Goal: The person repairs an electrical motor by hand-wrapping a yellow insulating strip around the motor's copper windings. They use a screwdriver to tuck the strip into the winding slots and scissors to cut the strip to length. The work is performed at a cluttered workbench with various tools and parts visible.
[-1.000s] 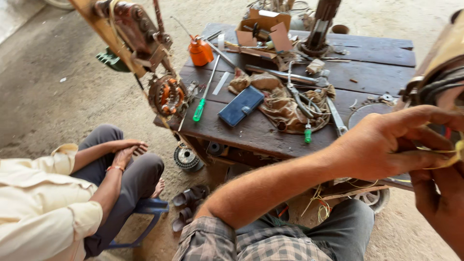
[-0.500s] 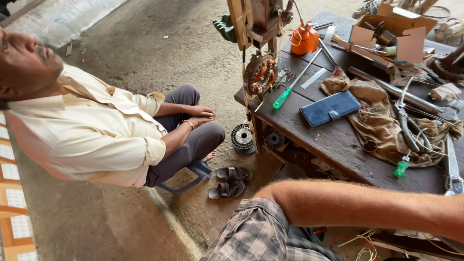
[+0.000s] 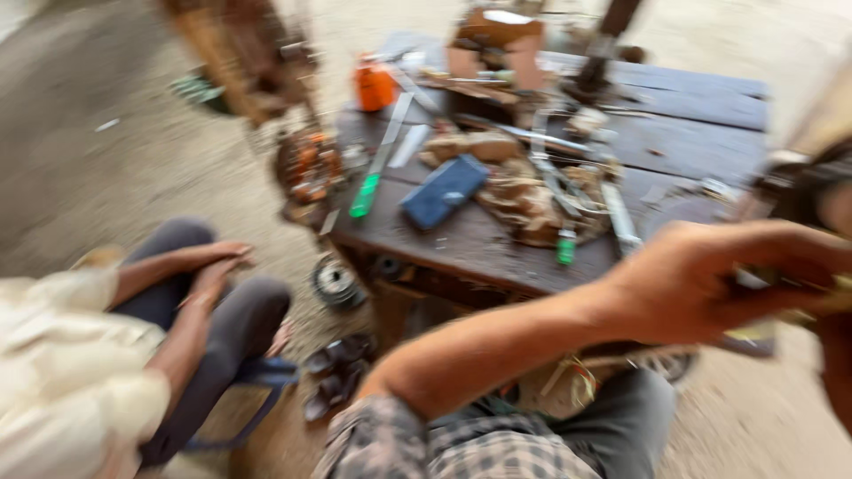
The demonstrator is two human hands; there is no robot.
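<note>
The frame is motion-blurred. My left arm crosses from the bottom middle to the right, and my left hand (image 3: 710,288) has its fingers closed on a thin yellowish piece at the lower edge of a dark round part (image 3: 799,191) held close at the right edge. Only a strip of my right hand (image 3: 834,377) shows below it, cut off by the frame, so its grip is unclear. Beyond my arm stands a dark wooden worktable (image 3: 692,151).
On the table lie a green-handled screwdriver (image 3: 366,195), a blue flat case (image 3: 444,191), a brown rag (image 3: 524,200), an orange can (image 3: 374,86) and a cardboard box (image 3: 493,44). Another person (image 3: 89,355) sits at the left. Sandals (image 3: 333,372) and a round spool (image 3: 335,282) lie on the floor.
The view swung left to the seated person, then back to the table. My left hand is again at the right edge on the round part.
</note>
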